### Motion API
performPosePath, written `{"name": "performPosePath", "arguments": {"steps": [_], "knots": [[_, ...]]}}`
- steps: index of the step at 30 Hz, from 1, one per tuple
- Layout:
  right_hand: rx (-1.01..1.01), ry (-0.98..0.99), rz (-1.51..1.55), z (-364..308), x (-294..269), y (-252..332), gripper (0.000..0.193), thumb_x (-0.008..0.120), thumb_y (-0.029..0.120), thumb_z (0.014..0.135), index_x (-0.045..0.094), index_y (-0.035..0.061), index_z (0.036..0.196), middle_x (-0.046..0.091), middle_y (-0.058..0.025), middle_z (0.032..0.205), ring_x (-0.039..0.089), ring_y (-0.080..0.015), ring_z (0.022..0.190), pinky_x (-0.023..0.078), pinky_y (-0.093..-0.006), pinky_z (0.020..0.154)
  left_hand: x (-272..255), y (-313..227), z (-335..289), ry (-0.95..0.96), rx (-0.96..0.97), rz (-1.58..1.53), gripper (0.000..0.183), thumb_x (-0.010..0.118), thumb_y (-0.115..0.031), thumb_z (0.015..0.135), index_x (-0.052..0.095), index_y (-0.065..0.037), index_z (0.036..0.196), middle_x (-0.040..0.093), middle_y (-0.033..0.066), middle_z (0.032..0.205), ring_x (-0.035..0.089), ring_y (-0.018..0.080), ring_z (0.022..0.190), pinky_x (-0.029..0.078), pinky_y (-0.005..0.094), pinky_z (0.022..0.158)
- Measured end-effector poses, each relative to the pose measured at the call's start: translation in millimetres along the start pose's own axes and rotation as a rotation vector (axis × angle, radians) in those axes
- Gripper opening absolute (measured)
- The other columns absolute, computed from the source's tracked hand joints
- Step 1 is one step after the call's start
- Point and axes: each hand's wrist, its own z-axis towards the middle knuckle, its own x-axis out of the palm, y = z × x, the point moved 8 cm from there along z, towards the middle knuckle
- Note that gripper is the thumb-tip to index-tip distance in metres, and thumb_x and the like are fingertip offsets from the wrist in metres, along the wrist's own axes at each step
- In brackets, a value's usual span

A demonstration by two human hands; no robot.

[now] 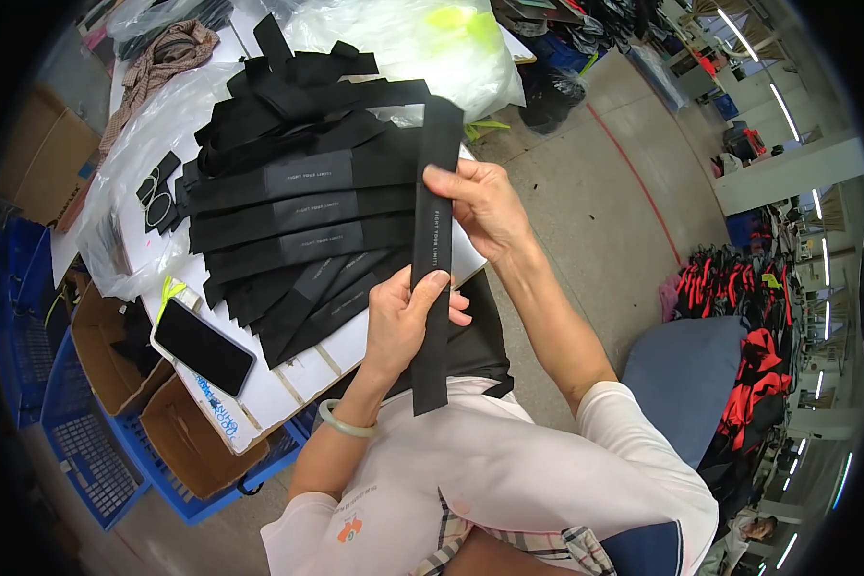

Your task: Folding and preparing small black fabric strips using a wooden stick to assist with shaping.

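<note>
A long black fabric strap with small pale lettering hangs upright between my two hands, just off the table's right edge. My left hand pinches it low down, thumb on its face, and the loose end drops toward my lap. Higher up, my right hand grips the same strap between thumb and fingers. Its upper end bends left toward the heap. To the left, a fanned pile of similar black straps covers much of the white table.
A phone lies at the table's near corner, with small scissors beyond it. Clear plastic bags bulge at the back. Blue crates and a cardboard box stand at left. Red and black garments are heaped at right.
</note>
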Motion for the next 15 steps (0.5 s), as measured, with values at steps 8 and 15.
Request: {"name": "performPosePath", "arguments": {"steps": [8,15], "knots": [[0.016,-0.040,-0.029,29,-2,-15,0.018,0.067,0.019,0.085,0.066,0.0016,0.081,0.061,0.0002,0.069,0.052,-0.0044,0.053,0.038,-0.0178,0.045,-1,5,2,0.018,-0.088,-0.153,0.026,0.052,-0.018,0.095,0.056,0.007,0.094,0.067,0.0184,0.076,0.068,0.0226,0.062,0.052,0.0252,0.057],[-0.072,-0.129,-0.038,38,16,-13,0.020,0.068,0.022,0.085,0.064,0.0026,0.081,0.057,0.0022,0.068,0.047,-0.0034,0.053,0.036,-0.0185,0.046,-9,10,2,-0.050,-0.023,-0.155,0.024,0.053,-0.018,0.094,0.056,0.006,0.093,0.066,0.0175,0.074,0.066,0.0212,0.059,0.052,0.0258,0.053]]}}
